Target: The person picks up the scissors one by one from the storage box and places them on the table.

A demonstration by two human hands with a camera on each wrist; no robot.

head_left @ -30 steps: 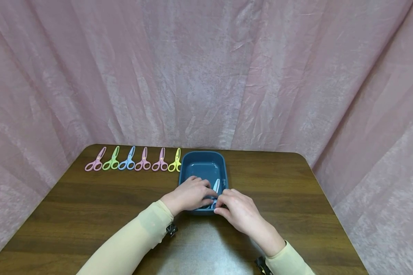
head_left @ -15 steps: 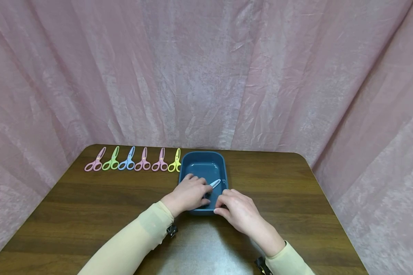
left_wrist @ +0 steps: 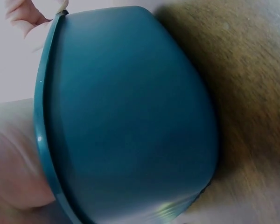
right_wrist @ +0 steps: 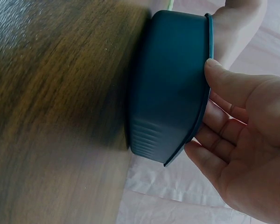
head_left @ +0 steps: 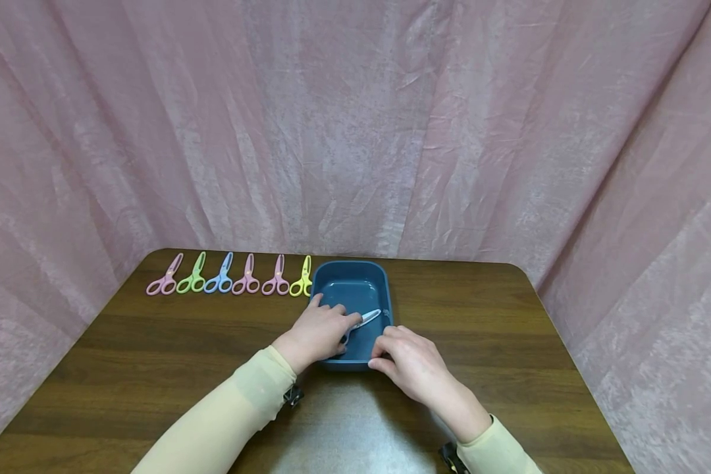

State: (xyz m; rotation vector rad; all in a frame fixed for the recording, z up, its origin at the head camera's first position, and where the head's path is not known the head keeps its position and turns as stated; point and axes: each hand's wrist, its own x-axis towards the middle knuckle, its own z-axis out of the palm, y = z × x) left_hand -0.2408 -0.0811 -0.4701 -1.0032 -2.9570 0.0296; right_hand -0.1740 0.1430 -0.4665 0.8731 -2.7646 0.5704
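A deep teal-blue rectangular box (head_left: 346, 293) sits on the table in the head view. Inside it, my left hand (head_left: 318, 329) holds a pair of scissors (head_left: 370, 317) with pale blades slanting toward the right wall. Most of the handles are hidden under the fingers. At the near right corner, my right hand (head_left: 411, 361) pinches the box rim; in the right wrist view, the thumb of that right hand (right_wrist: 256, 130) lies on the outer edge and the other fingers reach inside. The box's outer wall (left_wrist: 126, 112) fills the left wrist view.
Left of the box, along the back of the brown wooden table (head_left: 480, 316), several scissors lie in a row: pink (head_left: 174, 265), green (head_left: 198, 266), blue (head_left: 225, 264), more pink ones (head_left: 249, 266), and yellow (head_left: 306, 266). A pink curtain (head_left: 355, 131) hangs behind.
The scissors in the box have turned from pointing away to slanting rightward, and their handles have shifted left with my left hand. My right hand stays at the rim.
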